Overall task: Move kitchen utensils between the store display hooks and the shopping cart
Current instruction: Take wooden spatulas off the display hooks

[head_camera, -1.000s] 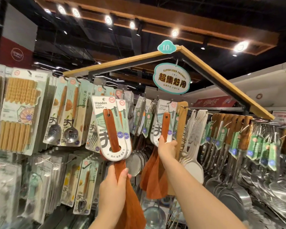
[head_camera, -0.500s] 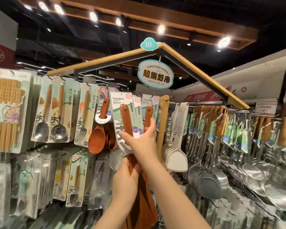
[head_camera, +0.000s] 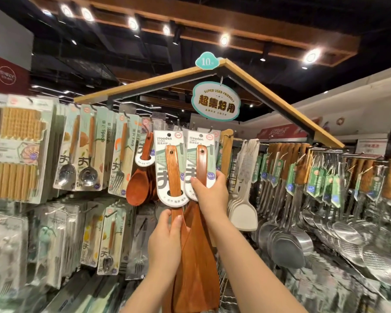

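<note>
Gripping the left turner [head_camera: 172,168] by its neck with the left hand [head_camera: 165,242], fingers and thumb clamped round the wood just under the card, lower and left of the hanging sign [head_camera: 216,101]. Probably steadying the long blade hanging down. Pinching the right turner [head_camera: 201,163] at the bottom edge of its card with the right hand [head_camera: 210,195], thumb pressing on the front, straight below the sign. Raising both cards side by side, tops level with the display hooks [head_camera: 178,127] just under the sign, seemingly lining up the punched holes for hanging. Not showing plainly: holes on the prongs or off.
</note>
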The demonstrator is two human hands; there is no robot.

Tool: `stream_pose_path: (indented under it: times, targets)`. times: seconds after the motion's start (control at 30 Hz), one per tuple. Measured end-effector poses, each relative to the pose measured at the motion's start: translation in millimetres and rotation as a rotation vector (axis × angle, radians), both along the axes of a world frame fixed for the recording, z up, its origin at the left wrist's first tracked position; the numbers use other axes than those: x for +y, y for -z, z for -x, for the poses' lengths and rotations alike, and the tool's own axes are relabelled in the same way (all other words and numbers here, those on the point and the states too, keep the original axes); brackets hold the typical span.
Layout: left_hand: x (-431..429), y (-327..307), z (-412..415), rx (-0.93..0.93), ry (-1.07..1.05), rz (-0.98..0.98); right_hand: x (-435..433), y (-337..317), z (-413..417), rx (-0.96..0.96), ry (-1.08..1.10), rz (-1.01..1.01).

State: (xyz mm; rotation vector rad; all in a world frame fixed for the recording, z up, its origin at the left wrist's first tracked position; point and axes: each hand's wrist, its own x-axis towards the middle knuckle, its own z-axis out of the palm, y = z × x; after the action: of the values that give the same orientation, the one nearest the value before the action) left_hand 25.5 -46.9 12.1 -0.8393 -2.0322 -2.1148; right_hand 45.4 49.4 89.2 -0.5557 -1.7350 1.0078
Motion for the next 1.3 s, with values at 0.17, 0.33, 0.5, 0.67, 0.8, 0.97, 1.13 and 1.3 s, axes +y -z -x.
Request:
stream_pose_path:
  times: [0.17, 0.33, 0.5, 0.67, 0.8, 0.97, 1.13, 1.3]
  targets:
    - [-5, 5, 16, 0.002, 0.001, -0.038, 18, -7, 5, 0.039, 0.062, 0.000]
    - [-6, 4, 24, 0.014, -0.016, -0.059, 27, -13, 14, 0.049, 0.073, 0.007]
    - [-8, 1, 26, 0.012, -0.020, -0.070, 29, -11, 17, 0.072, 0.063, 0.000]
    - [-4, 3, 28, -0.014, -0.018, -0.073, 29, -14, 16, 0.113, 0.067, -0.037]
    - [-3, 3, 25, -0.020, -0.008, -0.052, 34, -23, 19, 0.108, 0.080, -0.043]
    - [-4, 3, 27, -0.043, -0.002, -0.063, 46, -23, 26, 0.048, 0.074, -0.006]
    - [-2, 7, 32, -0.043, -0.010, -0.047, 53, -18, 35, 0.020, 0.077, 0.011]
    - [-1, 10, 41, -0.003, -0.033, -0.019, 62, -21, 41, -0.054, 0.104, 0.009]
